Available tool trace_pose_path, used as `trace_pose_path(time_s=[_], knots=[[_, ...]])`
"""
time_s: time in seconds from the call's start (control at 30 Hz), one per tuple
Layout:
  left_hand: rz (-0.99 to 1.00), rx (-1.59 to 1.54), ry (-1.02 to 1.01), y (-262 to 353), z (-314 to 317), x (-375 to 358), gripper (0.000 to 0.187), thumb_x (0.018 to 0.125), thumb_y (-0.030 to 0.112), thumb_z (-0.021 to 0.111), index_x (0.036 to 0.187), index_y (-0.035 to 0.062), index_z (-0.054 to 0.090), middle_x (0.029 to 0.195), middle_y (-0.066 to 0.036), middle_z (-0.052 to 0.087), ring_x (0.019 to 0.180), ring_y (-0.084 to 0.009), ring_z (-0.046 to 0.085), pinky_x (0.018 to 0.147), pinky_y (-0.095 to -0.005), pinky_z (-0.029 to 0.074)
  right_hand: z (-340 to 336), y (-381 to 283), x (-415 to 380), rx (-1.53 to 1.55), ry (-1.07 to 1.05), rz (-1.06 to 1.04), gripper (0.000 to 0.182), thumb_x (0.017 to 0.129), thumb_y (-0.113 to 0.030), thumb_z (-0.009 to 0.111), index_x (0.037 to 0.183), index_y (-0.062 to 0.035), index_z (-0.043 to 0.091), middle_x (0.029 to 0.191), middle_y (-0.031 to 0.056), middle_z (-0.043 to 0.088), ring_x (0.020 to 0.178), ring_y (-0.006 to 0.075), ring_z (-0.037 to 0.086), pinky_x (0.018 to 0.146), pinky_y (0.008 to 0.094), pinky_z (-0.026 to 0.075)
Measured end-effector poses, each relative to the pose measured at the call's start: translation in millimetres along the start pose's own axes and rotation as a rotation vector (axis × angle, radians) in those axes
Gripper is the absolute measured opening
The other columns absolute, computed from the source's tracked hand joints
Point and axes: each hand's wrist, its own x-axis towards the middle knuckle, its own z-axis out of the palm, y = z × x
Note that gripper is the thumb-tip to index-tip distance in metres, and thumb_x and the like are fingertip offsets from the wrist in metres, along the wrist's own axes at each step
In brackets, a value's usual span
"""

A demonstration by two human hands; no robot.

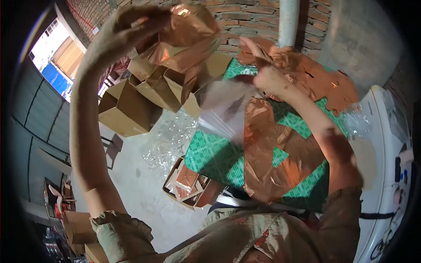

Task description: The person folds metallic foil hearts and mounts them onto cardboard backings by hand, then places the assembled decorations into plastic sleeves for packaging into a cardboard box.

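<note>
At the upper left my left hand (136, 24) is raised, its fingers closed on a shiny copper-coloured plastic bag (188, 37) that hangs down beside it. My right hand (269, 76) is over the table's upper part, its index finger stretched out and the other fingers curled; whatever they may hold is blurred. Just left of it is a translucent plastic sheet (223, 103), smeared by motion. Another copper-coloured bag (280, 158) lies on the green patterned tabletop (215, 153) in front of my body. More copper-coloured pieces (315, 79) are piled at the table's far side.
Open cardboard boxes (127, 107) stand at the left behind the table. Clear plastic scraps (173, 136) and a box with packets (188, 182) are on the floor. A white machine or tub (386, 131) stands at the right. A brick wall and pipe (288, 22) rise behind.
</note>
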Motion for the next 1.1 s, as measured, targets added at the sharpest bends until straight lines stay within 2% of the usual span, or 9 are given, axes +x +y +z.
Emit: trace_pose_path(time_s=[0.07,0.17,0.33,0.4,0.63,0.77,0.87,1.0,1.1], knots=[[0.08,-0.028,-0.094,-8,-24,18,0.037,0.102,0.026,0.065,0.131,0.0042,0.072,0.112,-0.006,0.076,0.098,-0.014,0.069,0.091,-0.0301,0.053,-16,-15,-2,-0.012,0.032,0.041,0.104,0.081,-0.037,0.088,0.163,-0.0159,0.027,0.158,0.019,0.042,0.149,0.0406,0.035,0.123,0.05,0.031],[0.093,-0.027,-0.066,14,-36,22,0.041,0.103,0.033,0.064,0.131,0.0037,0.072,0.115,-0.005,0.075,0.097,-0.0123,0.068,0.088,-0.0286,0.053,-36,0,-11,0.067,-0.008,-0.13,0.079,0.083,-0.033,0.086,0.151,-0.0151,0.05,0.152,0.0138,0.05,0.147,0.0351,0.041,0.122,0.046,0.034],[0.132,-0.071,0.247,109,19,21,0.028,0.1,0.022,0.073,0.116,0.0003,0.077,0.073,-0.002,0.073,0.055,-0.0061,0.059,0.053,-0.0254,0.047,-55,5,-71,0.154,0.053,0.244,0.061,0.089,-0.029,0.083,0.141,-0.0095,0.057,0.148,0.0112,0.055,0.14,0.0267,0.051,0.119,0.0411,0.038],[0.167,-0.103,0.024,111,0,20,0.027,0.1,0.024,0.073,0.113,0.0003,0.078,0.075,-0.004,0.074,0.055,-0.006,0.059,0.053,-0.0254,0.047,-60,-2,-92,0.238,0.169,0.34,0.062,0.09,-0.025,0.083,0.143,-0.0099,0.055,0.146,0.0101,0.057,0.14,0.0234,0.049,0.119,0.0391,0.036],[0.278,-0.355,-0.01,131,37,16,0.031,0.1,0.026,0.073,0.114,-0.0001,0.076,0.092,-0.009,0.077,0.065,-0.0105,0.064,0.062,-0.026,0.053,-65,-12,-216,0.974,-0.023,0.844,0.033,0.101,-0.012,0.068,0.129,0.0019,0.06,0.131,0.0097,0.066,0.123,0.0178,0.062,0.107,0.0318,0.047],[0.032,-0.555,0.001,92,53,-5,0.037,0.099,0.024,0.073,0.129,0.0029,0.07,0.114,-0.013,0.075,0.098,-0.0153,0.069,0.084,-0.0253,0.056,-81,12,-248,1.094,0.224,0.82,0.021,0.102,-0.021,0.07,0.114,-0.0041,0.068,0.1,0.0042,0.069,0.089,0.0095,0.062,0.08,0.0227,0.049],[-0.189,-0.663,-0.039,59,67,-35,0.041,0.1,0.027,0.07,0.134,0.0034,0.069,0.122,-0.013,0.074,0.11,-0.017,0.071,0.094,-0.0264,0.056,-129,-3,-225,0.852,0.211,0.841,0.015,0.104,-0.025,0.067,0.105,-0.0105,0.067,0.095,-0.0013,0.068,0.083,0.0049,0.06,0.066,0.0166,0.043],[-0.412,-0.717,-0.179,17,149,-164,0.042,0.103,0.035,0.063,0.12,-0.0019,0.073,0.108,-0.011,0.076,0.096,-0.018,0.07,0.09,-0.0334,0.053,-178,58,-203,0.301,0.023,0.693,0.017,0.106,-0.027,0.058,0.104,-0.0122,0.065,0.095,0.0004,0.07,0.093,0.0142,0.068,0.074,0.0356,0.052],[-0.791,-1.121,-0.38,75,223,-246,0.028,0.1,0.019,0.062,0.11,-0.0049,0.074,0.097,-0.012,0.075,0.091,-0.0207,0.072,0.087,-0.0356,0.056,-200,113,-177,-0.02,-0.406,0.525,0.022,0.103,-0.029,0.064,0.1,-0.0074,0.064,0.09,-0.0043,0.064,0.081,0.0126,0.059,0.074,0.0346,0.046]])
